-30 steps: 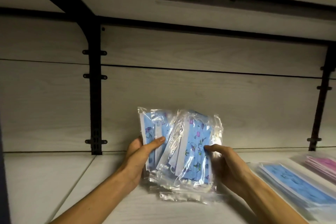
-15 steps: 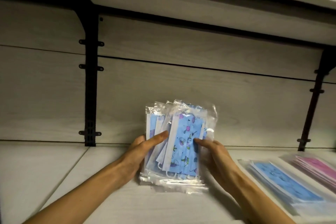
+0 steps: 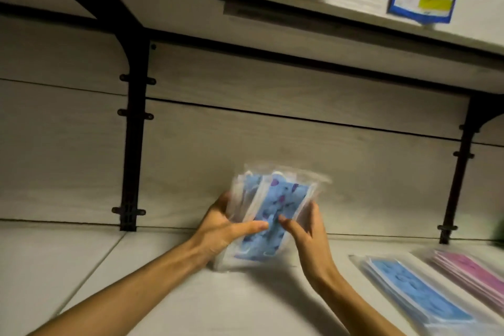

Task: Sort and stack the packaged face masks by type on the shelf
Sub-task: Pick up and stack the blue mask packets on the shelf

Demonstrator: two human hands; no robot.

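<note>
Bundle of patterned blue masks stands on edge on the shelf, centre frame, near the back panel. Left hand grips its left side, thumb across the front; right hand holds the right side, fingers curled behind, thumb on the front. Frame is blurred, so pack count cannot be told. Step in hand, as judged: squaring the loose packs into one even bundle. At 4 o'clock lie a flat blue stack and, beyond it, a pink stack, well apart from the bundle. Next move likely calls for laying the bundle flat in its own spot, edges aligned, keeping the slippery film from fanning out.
</note>
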